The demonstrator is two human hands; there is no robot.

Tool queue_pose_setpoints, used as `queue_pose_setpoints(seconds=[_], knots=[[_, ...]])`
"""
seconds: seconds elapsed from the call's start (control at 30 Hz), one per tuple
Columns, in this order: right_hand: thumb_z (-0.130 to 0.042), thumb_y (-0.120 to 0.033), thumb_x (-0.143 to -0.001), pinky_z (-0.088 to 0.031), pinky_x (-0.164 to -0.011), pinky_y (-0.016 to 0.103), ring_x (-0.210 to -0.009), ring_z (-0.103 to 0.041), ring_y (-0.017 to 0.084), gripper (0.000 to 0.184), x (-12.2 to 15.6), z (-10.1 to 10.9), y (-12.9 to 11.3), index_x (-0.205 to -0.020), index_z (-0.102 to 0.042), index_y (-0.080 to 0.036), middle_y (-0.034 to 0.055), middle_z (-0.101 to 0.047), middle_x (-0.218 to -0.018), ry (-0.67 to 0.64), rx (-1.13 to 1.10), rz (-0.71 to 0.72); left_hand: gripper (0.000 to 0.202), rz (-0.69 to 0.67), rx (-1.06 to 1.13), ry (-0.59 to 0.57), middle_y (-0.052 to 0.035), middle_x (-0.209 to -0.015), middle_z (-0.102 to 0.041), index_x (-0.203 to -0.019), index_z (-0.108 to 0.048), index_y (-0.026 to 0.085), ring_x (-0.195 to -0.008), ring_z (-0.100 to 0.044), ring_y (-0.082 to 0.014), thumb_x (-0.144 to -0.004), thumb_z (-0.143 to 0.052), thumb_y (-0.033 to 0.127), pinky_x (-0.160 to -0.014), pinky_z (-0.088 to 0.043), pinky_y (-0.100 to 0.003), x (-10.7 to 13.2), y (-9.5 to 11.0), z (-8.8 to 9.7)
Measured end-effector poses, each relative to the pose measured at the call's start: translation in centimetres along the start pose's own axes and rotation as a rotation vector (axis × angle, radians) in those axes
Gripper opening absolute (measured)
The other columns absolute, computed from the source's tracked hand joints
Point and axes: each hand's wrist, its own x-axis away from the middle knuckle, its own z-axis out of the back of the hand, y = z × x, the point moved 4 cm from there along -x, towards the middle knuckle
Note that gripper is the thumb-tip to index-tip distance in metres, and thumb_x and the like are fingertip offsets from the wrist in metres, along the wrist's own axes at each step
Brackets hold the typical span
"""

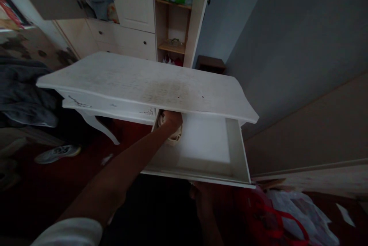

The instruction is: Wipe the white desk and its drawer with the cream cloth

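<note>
A white table (120, 75) with curved edges stands before me, its right drawer (204, 138) pulled out. Inside, at the drawer's left end, lies a cream cloth bundle (174, 138) with folded edges. My left hand (171, 118) reaches down over this bundle, fingers curled at its far part; the tabletop edge and the hand itself partly hide the grip. Below the drawer's front panel, my right hand (199, 196) is closed at the panel's lower edge, in deep shadow. Most of the drawer's pale bottom shows to the right of the bundle.
A white cabinet (135, 0) with shelves stands behind the table. Dark clothing (25, 92) hangs at left, above a sneaker (57, 153) on the red floor. A red bag (258, 211) and a white plastic bag (301, 211) lie at lower right, near the wall.
</note>
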Motion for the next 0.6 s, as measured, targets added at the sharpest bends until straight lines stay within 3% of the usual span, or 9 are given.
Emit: queue_pose_setpoints(seconds=[0.07,0.2,0.4,0.6], knots=[[-0.077,-0.046,-0.058,-0.027,-0.040,0.022,-0.038,-0.037,0.007,0.039,0.1,0.0,0.0,-0.047,-0.056,-0.015,-0.0023,-0.043,-0.041,0.004,-0.001,0.002,0.037,0.029,0.029,-0.048,-0.0242,-0.125,-0.059,-0.117,-0.066,0.009,-0.116,-0.054,-0.0388,-0.087,-0.046,0.018,-0.088,-0.043,-0.054,0.0,0.5,-0.3],[-0.076,-0.047,-0.058,-0.028,-0.041,0.022,-0.039,-0.038,0.008,0.037,0.2,-0.1,0.1,-0.053,-0.062,-0.013,-0.0008,-0.047,-0.044,0.002,0.008,-0.001,0.035,-0.004,0.050,-0.039,-0.0230,-0.119,-0.062,-0.113,-0.067,0.008,-0.114,-0.055,-0.0383,-0.087,-0.047,0.019,-0.088,-0.044,-0.054,0.5,1.9,-0.4],[-0.075,-0.046,-0.061,-0.028,-0.041,0.023,-0.040,-0.037,0.008,0.034,0.0,0.2,0.5,-0.056,-0.063,-0.014,-0.0012,-0.047,-0.046,0.022,0.018,0.019,0.042,-0.164,0.121,0.159,-0.0269,-0.124,-0.057,-0.122,-0.061,0.004,-0.119,-0.051,-0.0401,-0.085,-0.044,0.013,-0.090,-0.042,-0.056,1.0,5.8,-0.5],[-0.068,-0.053,-0.073,-0.037,-0.045,0.025,-0.042,-0.044,0.011,0.044,0.0,0.9,1.0,-0.054,-0.057,-0.015,-0.0021,-0.046,-0.044,0.033,0.145,0.047,0.045,-0.275,0.138,0.228,-0.0263,-0.126,-0.056,-0.126,-0.059,0.003,-0.117,-0.052,-0.0397,-0.085,-0.039,0.011,-0.093,-0.040,-0.057,1.0,9.9,-1.0]])
